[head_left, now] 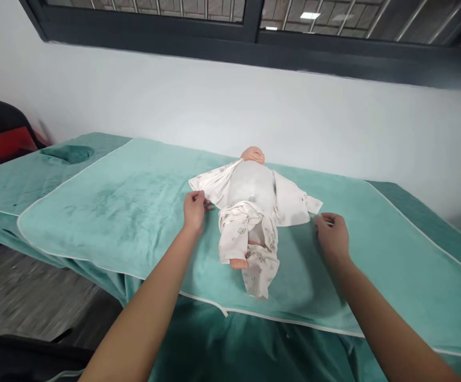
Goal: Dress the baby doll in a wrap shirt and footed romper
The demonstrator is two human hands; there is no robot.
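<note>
A baby doll [254, 183] lies on its back, head toward the wall. Its white printed baby shirt [293, 200] is open, with the two sides spread out from the pale torso. Printed baby pants [234, 239] are bunched around the legs; one foot shows, while the other leg's end hangs loose and flat. At the shirt's left edge, my left hand [194, 211] has its fingers curled and pinched against the cloth. My right hand [332, 233] is closed in a pinch at the shirt's right corner, just below the sleeve end. The fingertips are partly hidden.
A light green sheet with white piping [135, 191] covers the padded bed, which has a face hole [69, 153] at the left. Behind it rises a white wall [167, 95] with a dark-framed window [250, 26]. A black and red chair [3, 135] stands at the far left.
</note>
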